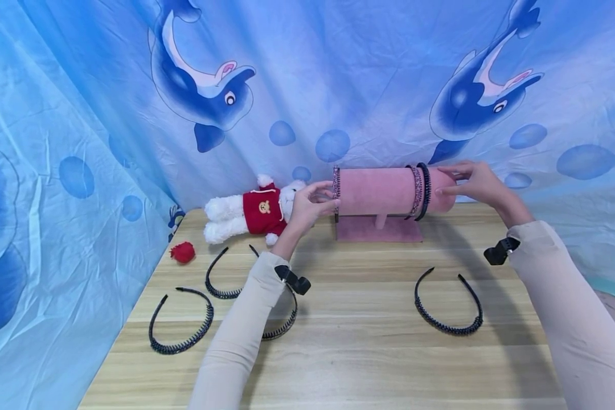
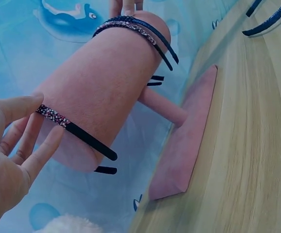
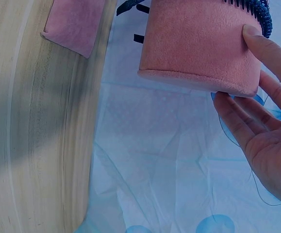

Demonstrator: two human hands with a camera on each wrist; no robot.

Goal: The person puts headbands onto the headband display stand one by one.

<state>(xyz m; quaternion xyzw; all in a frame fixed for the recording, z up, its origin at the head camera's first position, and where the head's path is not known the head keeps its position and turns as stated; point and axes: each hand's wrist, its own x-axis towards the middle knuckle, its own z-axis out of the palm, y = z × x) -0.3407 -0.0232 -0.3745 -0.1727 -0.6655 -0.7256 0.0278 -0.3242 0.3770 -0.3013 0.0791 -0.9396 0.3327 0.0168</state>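
A pink cylindrical headband stand (image 1: 374, 191) lies sideways on its post above a flat pink base (image 1: 359, 229). Around its left end sits a sparkly headband (image 2: 55, 116); the thumb and fingers of my left hand (image 1: 307, 206) hold it at the band's edge. Toward the right end, a second sparkly headband (image 1: 417, 191) sits beside a dark braided headband (image 1: 427, 191). My right hand (image 1: 475, 183) grips the stand's right end, thumb on the near side and other fingertips around the end face, as the right wrist view shows.
A white plush toy (image 1: 230, 213) in a red top lies left of the stand, near a red pompom (image 1: 183, 252). Dark toothed headbands lie on the wooden table, one at left (image 1: 181, 344), one at right (image 1: 448, 329), others partly under my left arm. A blue dolphin curtain (image 1: 297, 85) hangs behind.
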